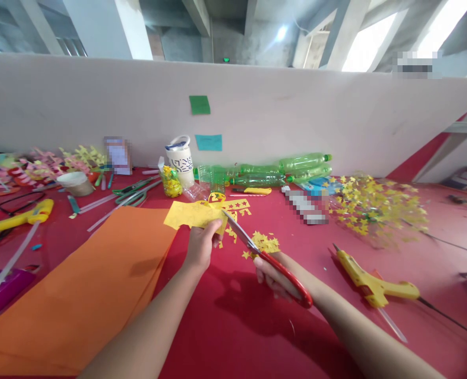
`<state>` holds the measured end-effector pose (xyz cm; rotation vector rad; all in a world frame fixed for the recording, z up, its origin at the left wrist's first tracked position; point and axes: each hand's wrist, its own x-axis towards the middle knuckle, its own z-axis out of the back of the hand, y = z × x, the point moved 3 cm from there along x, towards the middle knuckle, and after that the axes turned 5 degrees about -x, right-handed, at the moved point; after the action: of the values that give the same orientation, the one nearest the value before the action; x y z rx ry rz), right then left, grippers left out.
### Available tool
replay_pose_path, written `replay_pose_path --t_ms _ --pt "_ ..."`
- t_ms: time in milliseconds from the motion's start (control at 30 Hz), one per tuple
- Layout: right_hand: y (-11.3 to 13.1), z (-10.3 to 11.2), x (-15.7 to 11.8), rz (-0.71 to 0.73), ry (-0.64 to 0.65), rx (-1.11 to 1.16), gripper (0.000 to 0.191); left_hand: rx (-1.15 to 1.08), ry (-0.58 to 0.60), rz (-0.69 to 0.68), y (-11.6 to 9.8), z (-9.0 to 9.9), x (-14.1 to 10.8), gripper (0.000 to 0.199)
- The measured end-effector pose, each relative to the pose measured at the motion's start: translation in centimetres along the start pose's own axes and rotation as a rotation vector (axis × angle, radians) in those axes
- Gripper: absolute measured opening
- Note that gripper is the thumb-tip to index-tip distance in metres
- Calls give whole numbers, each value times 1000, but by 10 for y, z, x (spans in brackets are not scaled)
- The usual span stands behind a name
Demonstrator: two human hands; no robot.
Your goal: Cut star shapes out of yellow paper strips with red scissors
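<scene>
My left hand pinches a sheet of yellow paper near its right end, thumb on top. In my right hand is a pair of red-handled scissors, fingers wrapped about the handles. The blades point up and left, their tips at the paper's right edge; whether they are cutting into it I cannot tell. Beyond lie yellow scraps with star-shaped holes. Small cut-out yellow stars form a pile just past the scissors' pivot, partly behind the blades.
Orange sheets cover the table's left side. A yellow glue gun lies at right, below a bunch of yellow stars on stems. Green plastic bottles, a yellow cutter knife and a white cup sit along the partition.
</scene>
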<state>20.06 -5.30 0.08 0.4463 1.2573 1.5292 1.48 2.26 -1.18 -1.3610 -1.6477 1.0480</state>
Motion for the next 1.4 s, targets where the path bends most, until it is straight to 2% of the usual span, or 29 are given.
replay_pose_path --t_ms 200,633,933,1167,1400 --pt "1 1 0 -30 -5 -19 56 -14 -41 29 0 2 2 20" --pt "0 -8 1 -76 -61 136 54 -4 6 31 3 -6 -8 30" --pt "2 -17 0 -52 -25 131 55 241 81 94 8 -5 -21 42" --pt "5 -16 -2 -92 -93 109 54 147 79 80 9 -7 -17 41" --pt "2 -13 0 -124 -82 108 55 60 66 100 8 -9 -15 36"
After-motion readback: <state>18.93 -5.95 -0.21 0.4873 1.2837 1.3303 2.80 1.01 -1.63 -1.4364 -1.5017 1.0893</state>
